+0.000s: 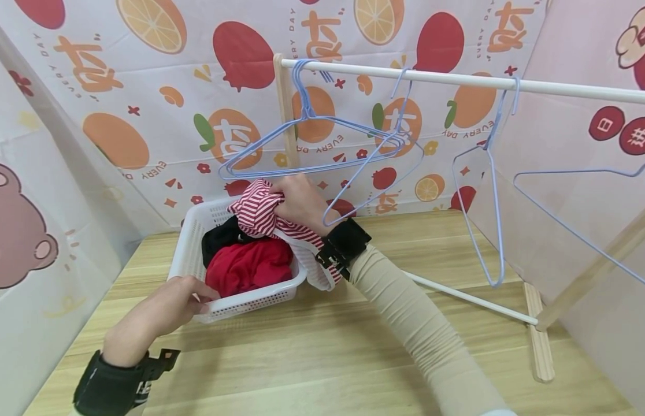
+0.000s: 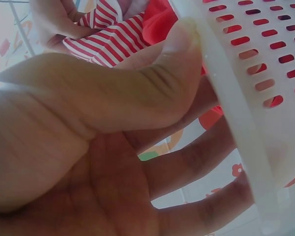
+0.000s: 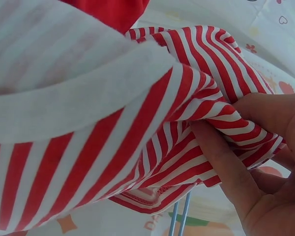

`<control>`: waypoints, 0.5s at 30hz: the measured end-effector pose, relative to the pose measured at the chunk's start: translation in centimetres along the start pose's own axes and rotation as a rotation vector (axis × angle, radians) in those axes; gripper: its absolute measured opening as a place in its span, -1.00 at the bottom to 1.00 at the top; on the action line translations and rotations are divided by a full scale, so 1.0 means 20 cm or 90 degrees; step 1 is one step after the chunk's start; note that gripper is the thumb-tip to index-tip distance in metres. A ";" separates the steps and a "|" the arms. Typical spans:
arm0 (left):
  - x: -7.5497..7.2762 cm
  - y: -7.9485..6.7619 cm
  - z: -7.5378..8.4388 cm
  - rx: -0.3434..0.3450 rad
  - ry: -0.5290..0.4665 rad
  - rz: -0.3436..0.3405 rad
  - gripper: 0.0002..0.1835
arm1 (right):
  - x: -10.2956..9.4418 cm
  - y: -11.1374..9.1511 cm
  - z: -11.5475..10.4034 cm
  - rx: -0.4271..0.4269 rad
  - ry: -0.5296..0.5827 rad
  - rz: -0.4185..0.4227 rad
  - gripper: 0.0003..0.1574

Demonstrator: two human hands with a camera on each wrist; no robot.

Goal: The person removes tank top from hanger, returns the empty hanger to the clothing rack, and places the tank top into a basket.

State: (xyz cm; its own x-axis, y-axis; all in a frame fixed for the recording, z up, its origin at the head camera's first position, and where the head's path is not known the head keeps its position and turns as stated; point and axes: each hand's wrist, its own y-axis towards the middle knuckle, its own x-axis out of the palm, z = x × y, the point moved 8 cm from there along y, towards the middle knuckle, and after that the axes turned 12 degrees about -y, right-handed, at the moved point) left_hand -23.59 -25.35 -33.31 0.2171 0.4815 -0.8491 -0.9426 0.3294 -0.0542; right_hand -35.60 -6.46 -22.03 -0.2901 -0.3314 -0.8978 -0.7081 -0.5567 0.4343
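Note:
A red-and-white striped garment point(image 1: 257, 211) is bunched in my right hand point(image 1: 301, 202), whose thumb and fingers pinch its folds in the right wrist view. Part of the cloth hangs over the right side of a white plastic basket point(image 1: 270, 294). Inside the basket lie a red garment point(image 1: 249, 267) and a black garment point(image 1: 218, 238). My left hand point(image 1: 179, 300) grips the basket's near left corner; in the left wrist view its thumb point(image 2: 179, 54) lies at the rim. Some left fingertips are hidden by the basket wall.
A white rail point(image 1: 458, 78) on wooden posts crosses above the wooden table point(image 1: 281, 370). Several blue hangers point(image 1: 307, 118) hang from it, one loop dangling close over my right wrist. A lower white bar point(image 1: 473, 297) runs to a wooden foot point(image 1: 538, 341) at right.

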 end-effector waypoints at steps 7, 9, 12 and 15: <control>0.00 0.00 0.00 -0.005 -0.005 -0.005 -0.77 | 0.00 0.01 -0.03 -0.011 0.032 0.003 -0.78; 0.00 0.00 0.00 -0.002 -0.006 -0.004 -0.77 | -0.01 0.02 -0.04 -0.013 0.036 0.006 -0.77; 0.00 0.00 0.00 0.000 -0.008 -0.003 -0.77 | 0.00 0.02 -0.05 -0.012 0.034 0.008 -0.70; 0.00 0.00 0.00 0.000 -0.009 -0.004 -0.77 | 0.01 0.03 -0.05 -0.010 0.026 0.010 -0.65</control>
State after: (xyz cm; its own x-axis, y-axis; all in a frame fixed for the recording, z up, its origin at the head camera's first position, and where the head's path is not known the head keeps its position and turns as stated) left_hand -23.57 -25.34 -33.27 0.2265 0.4909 -0.8412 -0.9412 0.3325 -0.0594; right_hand -35.40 -7.62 -21.78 -0.2745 -0.3703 -0.8874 -0.6933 -0.5633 0.4495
